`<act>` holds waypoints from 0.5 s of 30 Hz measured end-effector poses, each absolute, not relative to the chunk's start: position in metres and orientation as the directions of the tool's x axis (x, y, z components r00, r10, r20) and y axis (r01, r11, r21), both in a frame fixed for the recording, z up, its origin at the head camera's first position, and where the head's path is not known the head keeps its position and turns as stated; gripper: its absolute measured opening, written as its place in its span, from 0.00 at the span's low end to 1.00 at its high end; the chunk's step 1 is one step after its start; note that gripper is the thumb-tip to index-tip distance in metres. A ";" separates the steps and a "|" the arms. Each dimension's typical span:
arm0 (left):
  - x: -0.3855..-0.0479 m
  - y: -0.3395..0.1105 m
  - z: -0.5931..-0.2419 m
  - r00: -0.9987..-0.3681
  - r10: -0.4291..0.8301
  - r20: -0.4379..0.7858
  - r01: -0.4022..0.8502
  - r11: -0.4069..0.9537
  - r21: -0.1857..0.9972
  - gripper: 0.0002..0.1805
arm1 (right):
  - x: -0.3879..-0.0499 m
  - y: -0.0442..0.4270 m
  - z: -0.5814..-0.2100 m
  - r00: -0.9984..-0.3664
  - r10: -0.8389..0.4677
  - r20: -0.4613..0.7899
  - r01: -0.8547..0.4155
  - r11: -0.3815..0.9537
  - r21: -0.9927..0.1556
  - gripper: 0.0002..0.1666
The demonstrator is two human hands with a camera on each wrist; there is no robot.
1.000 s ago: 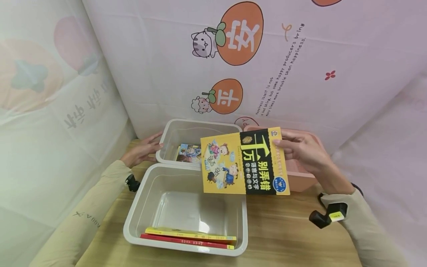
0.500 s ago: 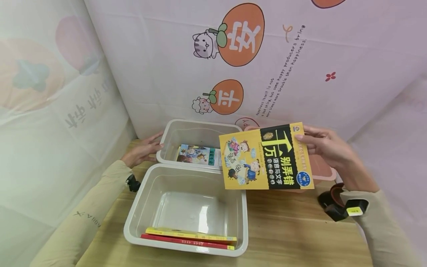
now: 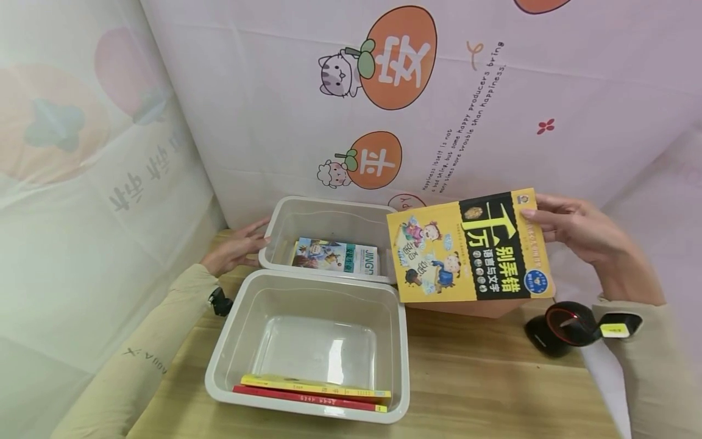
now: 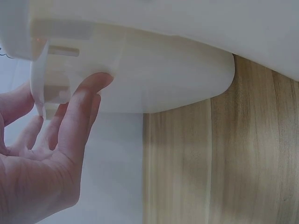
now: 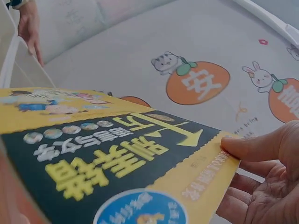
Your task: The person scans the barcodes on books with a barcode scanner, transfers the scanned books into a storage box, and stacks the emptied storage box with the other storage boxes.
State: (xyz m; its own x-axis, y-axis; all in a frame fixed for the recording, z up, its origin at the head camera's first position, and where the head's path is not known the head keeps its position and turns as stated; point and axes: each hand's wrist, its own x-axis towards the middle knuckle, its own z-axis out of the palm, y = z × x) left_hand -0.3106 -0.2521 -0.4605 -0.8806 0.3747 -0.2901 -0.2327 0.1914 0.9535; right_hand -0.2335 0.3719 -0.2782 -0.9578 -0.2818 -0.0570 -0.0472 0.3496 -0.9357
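The right hand (image 3: 587,228) is pinching the yellow book (image 3: 466,250) over the far-right pink bin (image 3: 485,308); the left hand (image 3: 234,249) is gripping the far-left gray bin (image 3: 345,211). Pinching firmly should be keeping the book steady.

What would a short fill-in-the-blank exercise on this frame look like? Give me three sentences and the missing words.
1. The yellow-and-black book is held near its edge in the person's ____ hand.
2. Inside the nearer grey bin, a yellow-spined book lies alongside another book with a ____ spine.
3. The left hand grips the rim of the other grey bin, which stands ____ from the head camera than the first.

Missing words: right; red; farther.
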 end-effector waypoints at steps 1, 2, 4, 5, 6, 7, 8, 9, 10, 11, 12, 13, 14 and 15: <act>-0.311 -0.252 -0.461 -0.880 0.376 -0.289 -0.232 0.190 0.954 0.42 | -0.234 0.376 -0.276 -0.960 -0.273 -0.057 -0.056 0.390 -0.919 0.27; -0.311 -0.252 -0.461 -0.881 0.377 -0.287 -0.230 0.188 0.955 0.42 | -0.233 0.379 -0.274 -0.967 -0.249 -0.061 -0.058 0.444 -0.894 0.28; -0.311 -0.252 -0.461 -0.882 0.376 -0.285 -0.231 0.183 0.956 0.42 | -0.232 0.386 -0.272 -0.970 -0.233 -0.063 -0.067 0.508 -0.859 0.28; -0.311 -0.252 -0.461 -0.883 0.375 -0.284 -0.229 0.183 0.956 0.42 | -0.232 0.390 -0.271 -0.972 -0.227 -0.063 -0.070 0.534 -0.843 0.28; -0.311 -0.252 -0.461 -0.883 0.376 -0.282 -0.227 0.184 0.956 0.42 | -0.231 0.394 -0.270 -0.973 -0.223 -0.062 -0.074 0.555 -0.829 0.28; -0.311 -0.252 -0.461 -0.883 0.377 -0.281 -0.225 0.184 0.957 0.42 | -0.230 0.397 -0.270 -0.975 -0.210 -0.067 -0.070 0.581 -0.811 0.28; -0.311 -0.252 -0.461 -0.883 0.377 -0.280 -0.225 0.184 0.957 0.42 | -0.228 0.401 -0.270 -0.977 -0.200 -0.069 -0.068 0.605 -0.793 0.29; -0.311 -0.251 -0.461 -0.882 0.378 -0.280 -0.225 0.184 0.957 0.42 | -0.227 0.405 -0.270 -0.976 -0.206 -0.070 -0.075 0.620 -0.781 0.30; -0.311 -0.251 -0.461 -0.882 0.380 -0.280 -0.225 0.183 0.957 0.42 | -0.225 0.409 -0.271 -0.975 -0.211 -0.071 -0.082 0.633 -0.770 0.30; -0.311 -0.251 -0.461 -0.881 0.381 -0.280 -0.224 0.184 0.957 0.42 | -0.223 0.414 -0.271 -0.974 -0.216 -0.071 -0.088 0.645 -0.759 0.30; -0.310 -0.251 -0.461 -0.881 0.381 -0.280 -0.224 0.185 0.957 0.42 | -0.222 0.418 -0.272 -0.974 -0.216 -0.076 -0.088 0.659 -0.747 0.30; -0.310 -0.251 -0.461 -0.881 0.380 -0.281 -0.224 0.188 0.956 0.42 | -0.221 0.422 -0.272 -0.972 -0.221 -0.080 -0.091 0.667 -0.740 0.30; -0.310 -0.251 -0.461 -0.882 0.379 -0.282 -0.224 0.190 0.956 0.42 | -0.220 0.426 -0.273 -0.971 -0.226 -0.083 -0.095 0.677 -0.730 0.29; -0.310 -0.251 -0.461 -0.882 0.379 -0.282 -0.223 0.192 0.956 0.42 | -0.219 0.429 -0.273 -0.970 -0.226 -0.090 -0.095 0.692 -0.716 0.28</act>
State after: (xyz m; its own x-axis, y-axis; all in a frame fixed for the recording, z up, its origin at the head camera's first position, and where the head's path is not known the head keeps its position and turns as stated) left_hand -0.3101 -0.2514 -0.4610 -0.8816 0.3786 -0.2819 -0.2231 0.1919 0.9557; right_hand -0.2190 0.4293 -0.2734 -0.9699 -0.2263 -0.0896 -0.0953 0.6919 -0.7156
